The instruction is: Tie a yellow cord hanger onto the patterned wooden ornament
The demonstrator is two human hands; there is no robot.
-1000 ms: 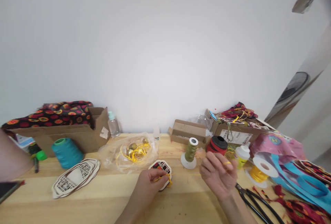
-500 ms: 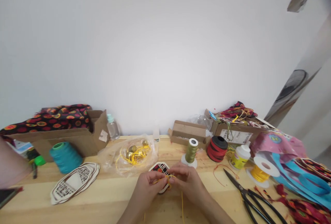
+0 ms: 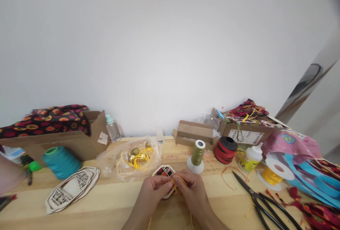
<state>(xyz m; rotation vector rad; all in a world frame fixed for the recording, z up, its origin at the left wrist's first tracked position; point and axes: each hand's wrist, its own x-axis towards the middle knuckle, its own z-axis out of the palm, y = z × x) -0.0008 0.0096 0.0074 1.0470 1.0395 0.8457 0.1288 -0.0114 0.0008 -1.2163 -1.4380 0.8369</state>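
The plaque [image 3: 162,172] is lying on the worktop [image 3: 119,196] at the middle, its near part partly hidden by the hands, and the yellow cord [image 3: 174,186] is bunching at its right edge. The left hand [image 3: 151,193] is pinching the cord there between thumb and fingers, and the right hand [image 3: 194,188] is pinching it just beside, a strand running over its fingers [image 3: 186,176]. The fingertips are crowding together, so whether the cord is looping or crossing between them cannot be told.

The likeliest trouble is slipping: the cord is looking thin, and a loosening pinch would let it spring out of place. Uneven pulling could also be a risk, since the plaque is looking light and might skid or tilt. Two strands are trailing below the wrists, where a forearm could be pinning or snagging them.

Farther out, the green spool [image 3: 197,156] is standing near the right hand, and a wide sweep of that arm could be toppling it. The red thread [image 3: 222,179] is lying loose beyond, ready for tangling. The scissors [image 3: 255,194] are resting farther right, blades pointing away, where a careless elbow might be knocking them.
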